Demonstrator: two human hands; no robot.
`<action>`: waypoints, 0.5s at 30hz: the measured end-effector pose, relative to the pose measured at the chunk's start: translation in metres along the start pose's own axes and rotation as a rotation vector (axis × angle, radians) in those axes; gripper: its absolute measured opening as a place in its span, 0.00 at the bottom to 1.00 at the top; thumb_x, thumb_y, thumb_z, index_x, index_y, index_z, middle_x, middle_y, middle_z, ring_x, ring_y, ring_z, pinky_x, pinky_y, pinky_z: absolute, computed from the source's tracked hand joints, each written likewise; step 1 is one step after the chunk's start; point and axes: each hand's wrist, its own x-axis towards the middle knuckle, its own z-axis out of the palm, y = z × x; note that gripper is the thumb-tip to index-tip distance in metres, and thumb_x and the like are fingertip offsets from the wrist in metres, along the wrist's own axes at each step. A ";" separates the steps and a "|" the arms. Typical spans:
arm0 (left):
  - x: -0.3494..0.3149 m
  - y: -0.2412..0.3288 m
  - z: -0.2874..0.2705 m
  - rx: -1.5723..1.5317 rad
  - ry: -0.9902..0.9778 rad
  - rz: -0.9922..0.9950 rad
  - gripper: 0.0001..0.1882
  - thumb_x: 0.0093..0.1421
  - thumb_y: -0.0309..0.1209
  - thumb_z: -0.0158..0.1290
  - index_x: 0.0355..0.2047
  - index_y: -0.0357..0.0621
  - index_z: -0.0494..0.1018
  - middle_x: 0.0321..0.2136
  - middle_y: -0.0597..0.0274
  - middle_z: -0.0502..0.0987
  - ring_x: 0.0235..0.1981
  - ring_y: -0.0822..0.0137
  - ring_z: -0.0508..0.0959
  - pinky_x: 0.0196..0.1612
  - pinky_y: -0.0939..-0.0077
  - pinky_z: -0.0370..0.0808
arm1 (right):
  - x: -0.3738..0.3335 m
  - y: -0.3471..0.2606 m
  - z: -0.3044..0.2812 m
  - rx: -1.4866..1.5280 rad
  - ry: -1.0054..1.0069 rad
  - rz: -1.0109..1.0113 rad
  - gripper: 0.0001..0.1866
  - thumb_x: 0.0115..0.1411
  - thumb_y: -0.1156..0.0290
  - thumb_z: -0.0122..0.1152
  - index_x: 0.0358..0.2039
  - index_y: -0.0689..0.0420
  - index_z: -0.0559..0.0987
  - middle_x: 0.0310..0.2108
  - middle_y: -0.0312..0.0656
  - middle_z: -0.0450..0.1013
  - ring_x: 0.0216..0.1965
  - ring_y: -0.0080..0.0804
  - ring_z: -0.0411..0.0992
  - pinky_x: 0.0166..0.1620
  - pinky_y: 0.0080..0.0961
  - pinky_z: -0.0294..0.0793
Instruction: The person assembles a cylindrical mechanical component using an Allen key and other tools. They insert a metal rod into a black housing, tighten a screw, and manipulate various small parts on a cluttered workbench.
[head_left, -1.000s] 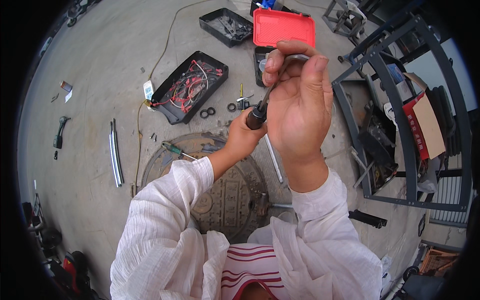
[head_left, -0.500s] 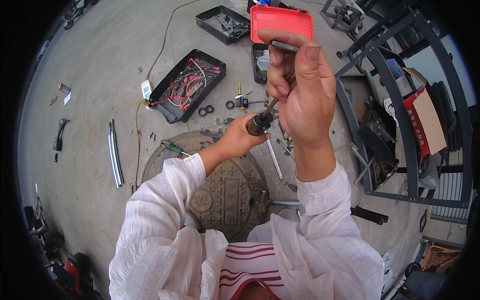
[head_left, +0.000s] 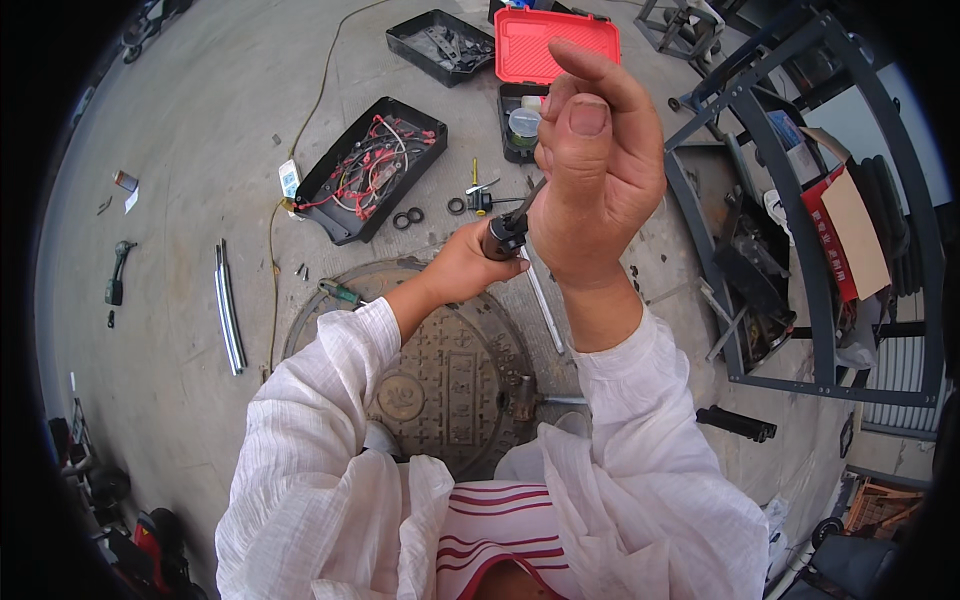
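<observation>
My left hand (head_left: 467,262) is closed round a short black cylindrical part (head_left: 503,238), held tilted above the round manhole cover (head_left: 430,350). A thin dark metal rod (head_left: 528,202) runs from the top of that cylinder up into my right hand (head_left: 600,180). The right hand's thumb and fingers are curled round the rod, whose upper end is hidden behind them. Just beyond the cylinder lie a small black fitting with a yellow stem (head_left: 480,200) and several black rings (head_left: 408,218). A green-handled screwdriver (head_left: 342,292) rests beside my left wrist.
Beyond my hands stand a black tray of red and black wires (head_left: 370,175), another black tray (head_left: 440,48) and an open toolbox with a red lid (head_left: 555,45). A dark metal frame (head_left: 820,240) stands at the right. Metal tubes (head_left: 228,310) lie at the left.
My right hand has turned, and the flat metal end seen between its fingertips is now hidden. Both hands and the black cylinder have shifted slightly left.
</observation>
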 end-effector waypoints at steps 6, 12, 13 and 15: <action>0.001 -0.019 -0.008 0.065 -0.045 0.030 0.13 0.50 0.25 0.64 0.28 0.44 0.68 0.24 0.77 0.68 0.27 0.81 0.65 0.30 0.82 0.64 | 0.010 -0.010 0.003 0.440 -0.058 0.448 0.26 0.70 0.49 0.29 0.38 0.58 0.69 0.24 0.47 0.72 0.18 0.22 0.63 0.22 0.15 0.61; 0.000 -0.017 -0.011 0.060 -0.035 0.000 0.13 0.50 0.24 0.64 0.27 0.44 0.68 0.23 0.76 0.68 0.25 0.81 0.65 0.29 0.82 0.64 | 0.011 -0.013 -0.012 0.526 -0.198 0.598 0.24 0.68 0.49 0.42 0.39 0.60 0.71 0.19 0.35 0.64 0.18 0.14 0.56 0.21 0.12 0.54; 0.001 -0.017 -0.010 0.037 -0.036 0.010 0.13 0.50 0.24 0.64 0.27 0.44 0.68 0.23 0.76 0.68 0.25 0.81 0.65 0.28 0.82 0.64 | 0.008 -0.014 -0.008 0.439 -0.180 0.545 0.22 0.68 0.51 0.43 0.41 0.60 0.71 0.20 0.34 0.64 0.20 0.15 0.56 0.22 0.12 0.56; 0.000 -0.012 -0.008 0.001 -0.029 -0.002 0.13 0.50 0.24 0.64 0.26 0.44 0.68 0.22 0.75 0.68 0.24 0.81 0.66 0.28 0.82 0.64 | 0.002 -0.013 0.001 0.266 -0.144 0.437 0.19 0.68 0.57 0.46 0.45 0.62 0.70 0.23 0.32 0.65 0.22 0.16 0.58 0.25 0.13 0.59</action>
